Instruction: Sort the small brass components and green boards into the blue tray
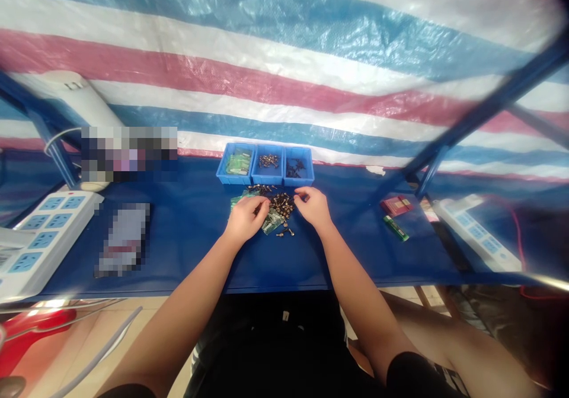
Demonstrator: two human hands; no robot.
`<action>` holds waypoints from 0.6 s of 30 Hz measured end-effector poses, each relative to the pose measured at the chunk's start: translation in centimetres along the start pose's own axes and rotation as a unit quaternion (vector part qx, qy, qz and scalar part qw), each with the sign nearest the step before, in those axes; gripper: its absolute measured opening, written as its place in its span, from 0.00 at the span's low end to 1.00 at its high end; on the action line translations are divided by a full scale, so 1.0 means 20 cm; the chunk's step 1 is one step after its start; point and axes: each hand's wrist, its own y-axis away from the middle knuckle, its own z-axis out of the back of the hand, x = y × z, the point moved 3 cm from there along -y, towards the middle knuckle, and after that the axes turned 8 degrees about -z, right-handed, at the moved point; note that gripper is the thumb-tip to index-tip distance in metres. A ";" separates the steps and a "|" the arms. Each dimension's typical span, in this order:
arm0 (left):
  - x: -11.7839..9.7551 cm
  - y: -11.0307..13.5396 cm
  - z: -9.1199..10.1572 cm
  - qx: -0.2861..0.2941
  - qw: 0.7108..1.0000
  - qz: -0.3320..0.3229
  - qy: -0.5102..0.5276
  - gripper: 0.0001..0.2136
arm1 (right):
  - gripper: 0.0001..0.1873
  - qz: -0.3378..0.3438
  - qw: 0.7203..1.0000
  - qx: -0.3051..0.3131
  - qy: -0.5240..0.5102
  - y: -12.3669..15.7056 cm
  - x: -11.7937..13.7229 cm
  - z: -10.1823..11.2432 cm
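Note:
My left hand point(246, 217) rests on the blue table point(186, 250) with its fingers curled over a small green translucent part point(271, 223). My right hand point(313, 206) lies just right of a loose pile of small brass screws point(281, 205), fingers curled and pinched near the pile's top edge. What the right fingers hold is too small to make out. Behind the pile stand three joined blue bins point(265, 164): green parts in the left one, brass screws in the middle, dark screws in the right.
A white power strip point(42, 232) lies at the left edge, another power strip point(478, 232) at the right. A red packet point(396, 205) and a green lighter-like item point(395, 228) lie right of my hands. Blue frame bars point(466, 125) cross overhead; a striped tarp hangs behind.

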 end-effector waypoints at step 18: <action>0.00 0.00 0.00 0.005 1.000 -0.007 0.001 0.11 | 0.05 0.024 0.987 0.015 0.155 0.02 0.02 -0.02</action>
